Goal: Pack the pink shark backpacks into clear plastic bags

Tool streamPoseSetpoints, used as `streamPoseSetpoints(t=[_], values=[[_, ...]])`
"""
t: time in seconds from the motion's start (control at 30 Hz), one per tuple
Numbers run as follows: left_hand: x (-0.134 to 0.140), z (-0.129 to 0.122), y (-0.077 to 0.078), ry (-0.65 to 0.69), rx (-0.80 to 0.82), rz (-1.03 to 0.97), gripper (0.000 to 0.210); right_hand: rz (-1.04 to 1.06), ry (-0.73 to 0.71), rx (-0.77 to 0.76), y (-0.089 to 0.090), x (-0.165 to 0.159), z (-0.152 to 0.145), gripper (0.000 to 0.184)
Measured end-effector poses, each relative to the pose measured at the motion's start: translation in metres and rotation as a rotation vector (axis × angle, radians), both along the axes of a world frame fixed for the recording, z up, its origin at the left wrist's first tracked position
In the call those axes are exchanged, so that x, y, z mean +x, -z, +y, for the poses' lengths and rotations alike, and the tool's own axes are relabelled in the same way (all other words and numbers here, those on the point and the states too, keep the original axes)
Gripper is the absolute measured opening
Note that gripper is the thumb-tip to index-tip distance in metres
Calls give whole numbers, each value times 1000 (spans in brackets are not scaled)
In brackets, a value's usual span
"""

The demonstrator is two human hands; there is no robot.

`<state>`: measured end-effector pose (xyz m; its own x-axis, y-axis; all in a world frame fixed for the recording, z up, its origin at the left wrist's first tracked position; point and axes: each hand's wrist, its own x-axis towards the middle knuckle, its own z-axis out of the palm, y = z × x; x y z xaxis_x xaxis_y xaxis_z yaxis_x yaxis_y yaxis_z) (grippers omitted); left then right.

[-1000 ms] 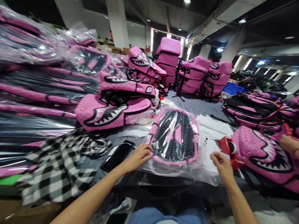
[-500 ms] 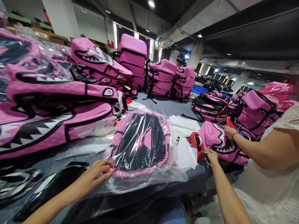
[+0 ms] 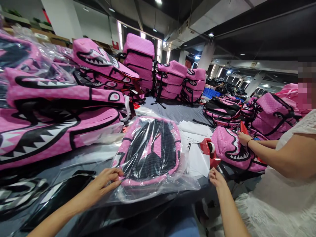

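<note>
A pink-and-black backpack (image 3: 150,153) lies back side up on the table inside a clear plastic bag (image 3: 182,184). My left hand (image 3: 108,180) is at its lower left corner, fingers bent and closed on the edge of the plastic. To the right stands a red tape dispenser (image 3: 209,152) with a roll in it. Just below its front end is my right hand (image 3: 217,177), thumb and fingers pinched together; whatever is between them is too small to make out. White paper sheets (image 3: 197,161) lie between the bagged backpack and the dispenser.
Pink shark-mouth backpacks (image 3: 49,128) are piled on the left, with more stacks (image 3: 139,62) at the back. At right a co-worker's hand (image 3: 244,138) holds something red over another pink backpack (image 3: 228,148). A black glossy item (image 3: 59,197) lies at lower left.
My right hand has moved slightly left and down, from the side of the tape dispenser to below its front end. My left hand stays at the bag's corner.
</note>
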<state>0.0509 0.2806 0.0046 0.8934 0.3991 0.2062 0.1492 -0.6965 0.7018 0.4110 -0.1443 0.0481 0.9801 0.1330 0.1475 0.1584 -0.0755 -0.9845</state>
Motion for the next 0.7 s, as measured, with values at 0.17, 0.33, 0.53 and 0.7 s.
streamPoseSetpoints(t=[0.17, 0.33, 0.53, 0.7], values=[[-2, -25, -47, 91, -46, 89, 42, -23, -266, 402, -48, -51, 21, 67], [4, -22, -60, 144, -137, 90, 26, 105, -814, 453, -94, -104, 103, 40], [10, -15, -51, 130, -137, 99, 15, -573, -1463, -736, -91, -167, 256, 27], [11, -18, -52, 141, -128, 96, 15, -674, -1412, -988, -65, -157, 303, 22]])
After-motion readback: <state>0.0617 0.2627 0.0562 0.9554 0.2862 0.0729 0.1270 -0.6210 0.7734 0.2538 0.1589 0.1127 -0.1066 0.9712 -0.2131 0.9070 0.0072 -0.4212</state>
